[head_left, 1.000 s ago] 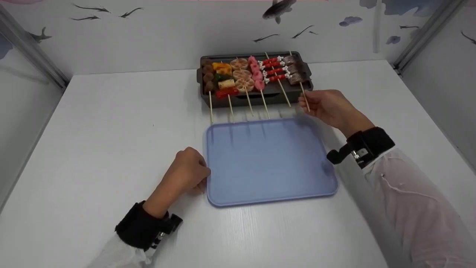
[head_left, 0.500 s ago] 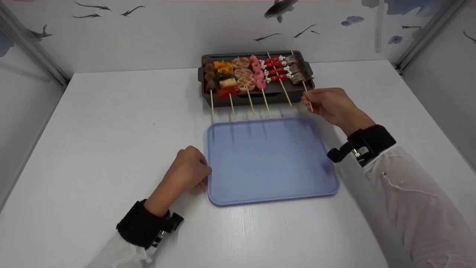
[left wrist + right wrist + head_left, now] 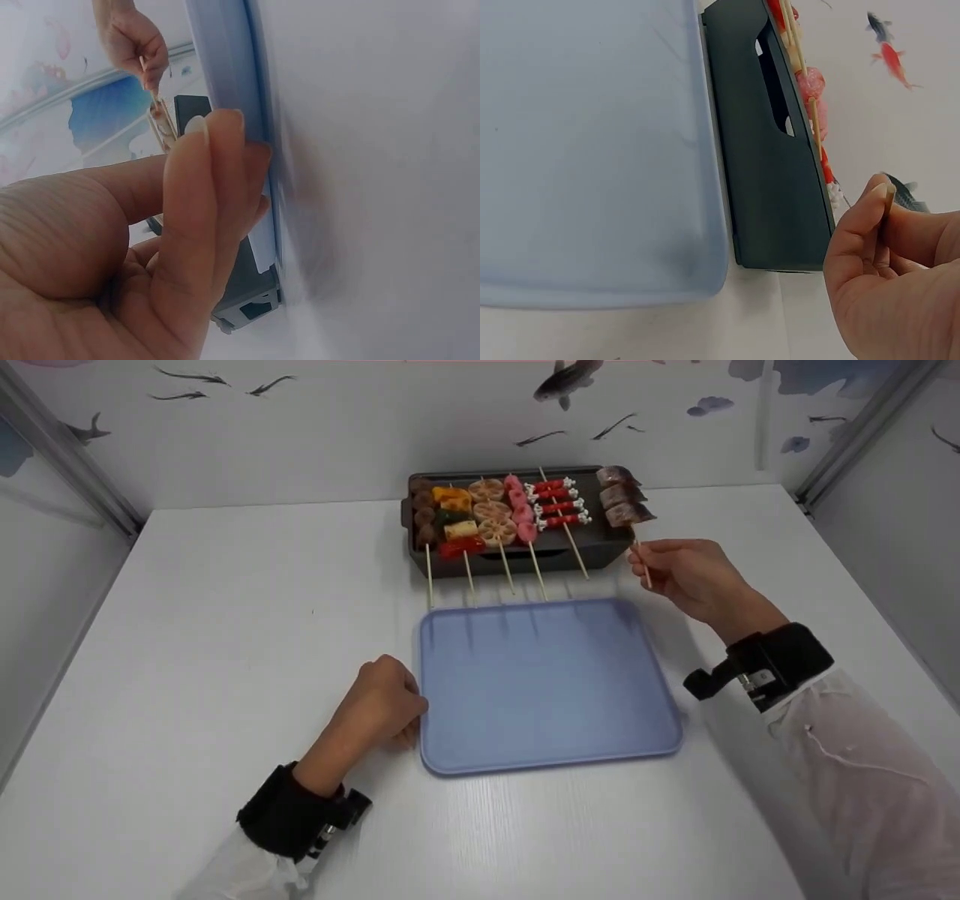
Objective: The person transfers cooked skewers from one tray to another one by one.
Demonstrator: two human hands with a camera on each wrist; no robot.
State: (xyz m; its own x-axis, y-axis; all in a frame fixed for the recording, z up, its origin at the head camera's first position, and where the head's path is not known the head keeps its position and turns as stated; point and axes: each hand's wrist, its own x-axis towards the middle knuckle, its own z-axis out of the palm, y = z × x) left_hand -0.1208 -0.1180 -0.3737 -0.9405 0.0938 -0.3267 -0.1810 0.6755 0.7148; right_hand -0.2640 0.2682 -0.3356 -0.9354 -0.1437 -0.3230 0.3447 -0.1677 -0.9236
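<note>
My right hand (image 3: pixel 686 574) pinches the bare stick end of a skewer with several chunks of brownish meat (image 3: pixel 622 496). The chunks are raised at the right end of the black grill (image 3: pixel 517 561); in the right wrist view the stick's end (image 3: pixel 889 196) pokes out between thumb and fingers. A light blue tray (image 3: pixel 547 682) lies in front of the grill. At its left edge my left hand (image 3: pixel 382 701) grips the rim with curled fingers. In the left wrist view, thumb and fingers (image 3: pixel 191 202) come together right at the tray's side (image 3: pixel 238 75).
Across the grill lie skewers of brown balls (image 3: pixel 425 516), mixed vegetables (image 3: pixel 454 517), lotus slices (image 3: pixel 493 514), pink pieces (image 3: pixel 521 510) and red-and-white pieces (image 3: pixel 559 502). Their sticks jut forward towards the tray. A white wall with painted fish stands behind the grill.
My right hand has lifted the meat skewer off the grill and moved it slightly right. The left hand and the tray have stayed in place.
</note>
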